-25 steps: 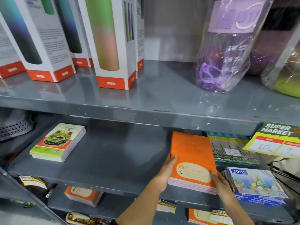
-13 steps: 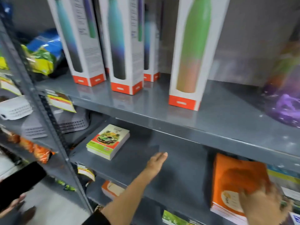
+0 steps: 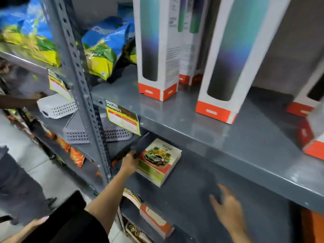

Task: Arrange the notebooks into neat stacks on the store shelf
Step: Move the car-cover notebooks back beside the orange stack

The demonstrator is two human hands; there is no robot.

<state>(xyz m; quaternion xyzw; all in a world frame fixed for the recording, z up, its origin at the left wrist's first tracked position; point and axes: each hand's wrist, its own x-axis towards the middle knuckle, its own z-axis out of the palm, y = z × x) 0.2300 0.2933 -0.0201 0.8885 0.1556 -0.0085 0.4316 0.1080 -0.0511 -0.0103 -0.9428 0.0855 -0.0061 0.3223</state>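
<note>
A stack of notebooks with a green car on the cover [image 3: 158, 162] lies at the left end of the grey middle shelf [image 3: 196, 179]. My left hand [image 3: 130, 161] is at the stack's left edge with its fingers curled onto it. My right hand [image 3: 228, 207] hovers open above the bare shelf, to the right of the stack and apart from it, and is blurred. A corner of the orange notebook stack [image 3: 313, 225] shows at the right edge of the frame. More orange-covered notebooks [image 3: 156, 223] lie on the shelf below.
Tall white bottle boxes with red bases [image 3: 219, 67] stand on the upper shelf. A perforated steel upright [image 3: 84, 95] and price tags [image 3: 124, 118] are left of the stack. Grey baskets [image 3: 57, 106] and snack bags [image 3: 98, 51] fill the neighbouring bay. Another person's arm [image 3: 19, 101] reaches in at far left.
The view has swung left. My left hand moved left from mid-shelf to the car-cover stack. My right hand left the orange stack and now hovers open over the shelf.
</note>
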